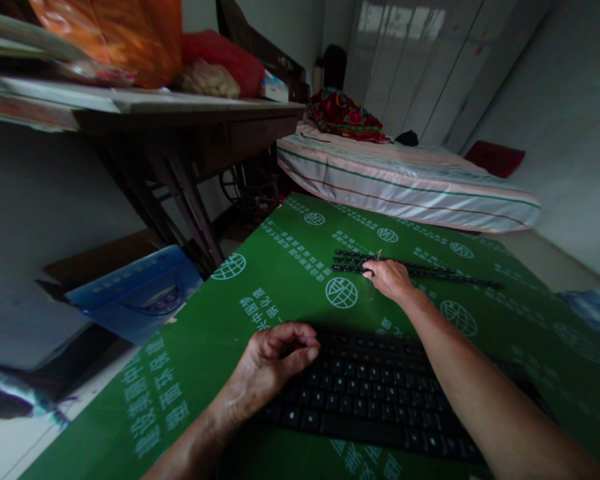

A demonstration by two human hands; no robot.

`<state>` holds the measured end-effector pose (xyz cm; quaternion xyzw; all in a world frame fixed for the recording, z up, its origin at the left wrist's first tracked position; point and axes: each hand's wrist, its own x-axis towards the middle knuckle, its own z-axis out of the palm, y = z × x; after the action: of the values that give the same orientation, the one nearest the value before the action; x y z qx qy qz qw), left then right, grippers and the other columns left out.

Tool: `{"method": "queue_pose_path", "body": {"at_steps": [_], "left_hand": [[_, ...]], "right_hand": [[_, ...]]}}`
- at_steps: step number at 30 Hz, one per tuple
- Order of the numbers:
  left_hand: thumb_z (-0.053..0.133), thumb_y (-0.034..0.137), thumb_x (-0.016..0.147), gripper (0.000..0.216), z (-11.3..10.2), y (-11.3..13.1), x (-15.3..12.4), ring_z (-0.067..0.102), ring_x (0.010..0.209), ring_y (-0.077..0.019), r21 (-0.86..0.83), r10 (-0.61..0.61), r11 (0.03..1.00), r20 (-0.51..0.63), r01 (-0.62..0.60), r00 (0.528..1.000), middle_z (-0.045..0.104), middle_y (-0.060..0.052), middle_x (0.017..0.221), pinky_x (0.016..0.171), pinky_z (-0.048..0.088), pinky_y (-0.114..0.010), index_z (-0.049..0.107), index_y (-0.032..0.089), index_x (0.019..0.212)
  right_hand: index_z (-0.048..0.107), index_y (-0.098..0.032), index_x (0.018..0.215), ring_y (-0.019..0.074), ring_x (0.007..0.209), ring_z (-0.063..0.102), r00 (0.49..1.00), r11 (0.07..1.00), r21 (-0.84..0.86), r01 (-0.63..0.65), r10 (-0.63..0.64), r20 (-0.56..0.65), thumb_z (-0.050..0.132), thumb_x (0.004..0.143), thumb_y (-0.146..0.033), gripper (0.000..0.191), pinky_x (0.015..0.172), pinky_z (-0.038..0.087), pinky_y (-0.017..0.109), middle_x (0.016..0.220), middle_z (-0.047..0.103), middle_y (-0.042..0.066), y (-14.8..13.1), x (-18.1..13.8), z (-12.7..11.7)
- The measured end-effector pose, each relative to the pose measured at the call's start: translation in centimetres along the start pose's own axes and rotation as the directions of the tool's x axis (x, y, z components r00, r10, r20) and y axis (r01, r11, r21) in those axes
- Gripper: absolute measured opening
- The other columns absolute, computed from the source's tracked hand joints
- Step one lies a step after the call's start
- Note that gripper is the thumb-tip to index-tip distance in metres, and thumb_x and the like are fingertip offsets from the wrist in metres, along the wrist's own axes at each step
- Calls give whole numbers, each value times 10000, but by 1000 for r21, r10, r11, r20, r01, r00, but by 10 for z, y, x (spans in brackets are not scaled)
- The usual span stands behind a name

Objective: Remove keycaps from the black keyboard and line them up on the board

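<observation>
My right hand (389,277) reaches across the green board, its fingers closed on the left part of several long, thin black twisted rods (430,269). A small pale strip (379,254) sticks up beside its fingers; I cannot make out what it is. My left hand (283,353) is at the upper left end of a black keyboard (370,393). Its fingers are curled in toward the thumb, with nothing visible in them. My right forearm hides part of the keyboard's right side.
The green board (280,267) carries white print and globe marks. On the left stands a table (190,113) with an orange bag (125,40) and a red bag (225,60). A blue bag (140,293) is below. Behind the board is a bed (405,180).
</observation>
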<state>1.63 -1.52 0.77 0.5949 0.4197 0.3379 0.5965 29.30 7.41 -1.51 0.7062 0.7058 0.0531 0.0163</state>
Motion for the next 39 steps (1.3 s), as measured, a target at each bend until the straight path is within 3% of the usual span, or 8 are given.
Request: {"method": "queue_pose_path", "body": {"at_steps": [39], "left_hand": [[689,276,669,176,0,-2,0,554,701,-129,33,-3,999,25,2,1000,654,-11,762,664,440,-215,657,144,781]], "right_hand": [[576,-295,1149,198,893,642,1000,999,38,-1,1,-11,472,870,-363,306,728,442,275,976,699,53,5,-1,5]]}}
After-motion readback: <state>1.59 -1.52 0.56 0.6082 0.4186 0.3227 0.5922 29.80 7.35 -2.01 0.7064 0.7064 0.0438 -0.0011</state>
